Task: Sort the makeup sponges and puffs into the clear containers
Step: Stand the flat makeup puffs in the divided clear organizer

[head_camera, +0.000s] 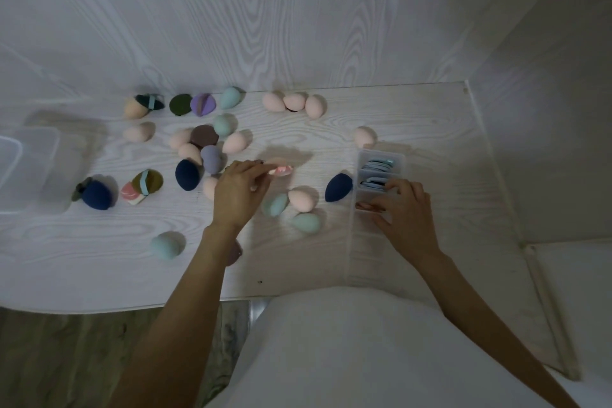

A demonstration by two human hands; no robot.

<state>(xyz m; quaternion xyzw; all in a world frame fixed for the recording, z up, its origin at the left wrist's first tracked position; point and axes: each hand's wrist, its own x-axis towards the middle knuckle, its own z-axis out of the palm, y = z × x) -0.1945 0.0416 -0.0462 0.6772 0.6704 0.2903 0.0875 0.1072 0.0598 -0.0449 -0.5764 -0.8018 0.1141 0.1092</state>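
Left hand (240, 195) pinches pink puff (280, 170) at its fingertips (right hand (402, 205) grips divided container (381, 156)).

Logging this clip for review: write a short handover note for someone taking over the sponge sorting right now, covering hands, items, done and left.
Left hand pinches a flat pink puff just above the white woodgrain table. Right hand grips the narrow clear divided container, steadying it.
Done: a few light blue puffs stand in the divided container's far compartments.
Left: nearly everything. Peach, mint, navy and lilac egg-shaped sponges and the dark flat puffs lie scattered across the table. The large clear plastic tub at far left appears empty.
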